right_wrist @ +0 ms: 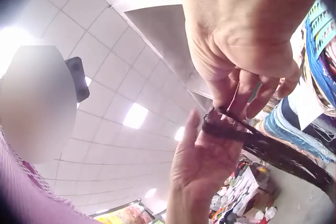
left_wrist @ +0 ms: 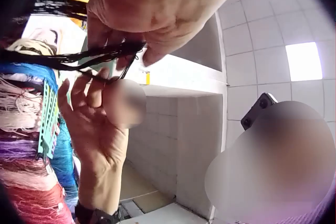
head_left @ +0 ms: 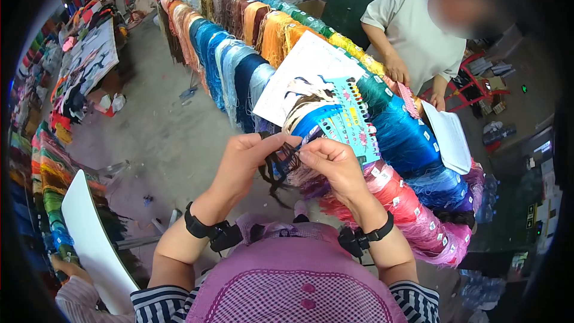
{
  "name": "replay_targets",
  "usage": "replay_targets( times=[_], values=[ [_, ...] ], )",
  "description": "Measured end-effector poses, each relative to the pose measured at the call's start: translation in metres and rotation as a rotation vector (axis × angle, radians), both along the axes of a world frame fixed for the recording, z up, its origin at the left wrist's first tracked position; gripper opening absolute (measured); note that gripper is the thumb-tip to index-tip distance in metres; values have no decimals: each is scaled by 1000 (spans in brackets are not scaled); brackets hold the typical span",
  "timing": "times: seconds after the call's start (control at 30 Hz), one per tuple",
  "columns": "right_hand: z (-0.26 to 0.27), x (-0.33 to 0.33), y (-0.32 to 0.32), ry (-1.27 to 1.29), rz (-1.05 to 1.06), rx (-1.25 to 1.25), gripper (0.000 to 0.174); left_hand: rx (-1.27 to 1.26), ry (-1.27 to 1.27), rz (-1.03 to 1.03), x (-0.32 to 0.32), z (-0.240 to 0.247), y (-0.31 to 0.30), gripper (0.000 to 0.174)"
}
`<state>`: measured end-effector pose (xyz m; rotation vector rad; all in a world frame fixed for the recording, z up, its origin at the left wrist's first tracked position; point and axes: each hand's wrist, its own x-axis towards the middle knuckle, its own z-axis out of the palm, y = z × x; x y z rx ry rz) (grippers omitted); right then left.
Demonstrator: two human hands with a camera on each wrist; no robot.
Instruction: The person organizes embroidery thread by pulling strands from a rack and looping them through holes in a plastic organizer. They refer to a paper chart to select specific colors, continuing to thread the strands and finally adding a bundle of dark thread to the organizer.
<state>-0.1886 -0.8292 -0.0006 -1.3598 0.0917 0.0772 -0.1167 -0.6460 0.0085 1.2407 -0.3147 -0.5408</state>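
A skein of dark brown-black thread (head_left: 276,164) hangs from my left hand (head_left: 242,158), gripped between thumb and fingers. My right hand (head_left: 335,164) is close beside it, thumb and fingertips pinching a thin end of the same thread. In the left wrist view the dark strands (left_wrist: 58,60) stretch sideways below the left hand (left_wrist: 152,8). The right wrist view has the looped end of the skein (right_wrist: 226,129) lying across the left fingers, under the right hand (right_wrist: 247,29). Just beyond both hands lies a turquoise perforated card (head_left: 353,121) with threads tied through its holes.
Long racks carry coloured skeins, blue ones (head_left: 209,54) ahead and pink ones (head_left: 406,209) at right. A white paper sheet (head_left: 311,63) lies on them. Another person (head_left: 406,30) stands across the rack near a white tray (head_left: 448,137). A white board (head_left: 92,239) is at left.
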Motion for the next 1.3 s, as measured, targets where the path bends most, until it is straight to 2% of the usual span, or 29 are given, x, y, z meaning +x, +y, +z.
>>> replay_targets(
  times=[0.07, 0.1, 0.17, 0.3, 0.37, 0.57, 0.7, 0.77, 0.87, 1.0, 1.07, 1.17, 1.3],
  values=[
    [5, -3, 0, -41, -25, 55, 12, -58, 187, -73, -2, 6, -6, 23],
    [3, -5, -3, -42, -33, 53, 12, -59, 186, -81, -2, 1, -7, 23],
    [-4, -7, -10, -83, -77, 112, 12, 144, 19, -122, 2, -15, -11, 23],
    [-2, -12, -17, -76, -82, 128, 13, 86, 50, -88, 0, -12, -25, 23],
    [3, -14, -14, -65, -125, 112, 12, -56, 172, -9, -4, -3, -33, 17],
    [2, -15, -19, -113, -200, 11, 15, -59, 147, -45, -4, -13, -41, 18],
    [1, -16, -21, -119, -210, -52, 12, -50, 165, -56, -5, -3, -41, 22],
    [1, -12, -22, -130, -199, 186, 15, -205, 301, -171, -3, 7, -39, 32],
    [-2, -9, -27, -65, -119, 247, 19, -269, 412, -181, -3, 5, -44, 39],
    [7, -5, -16, -31, -62, 154, 19, -296, 380, -210, -6, -2, -48, 43],
    [10, -6, -13, -25, -110, 93, 20, -258, 284, -287, -5, -6, -49, 46],
    [6, -5, -15, 11, -133, 47, 22, -261, 283, -272, -8, -1, -49, 47],
    [0, -2, -15, -14, -132, 90, 19, -195, 259, -258, -1, -9, -43, 47]
  ],
)
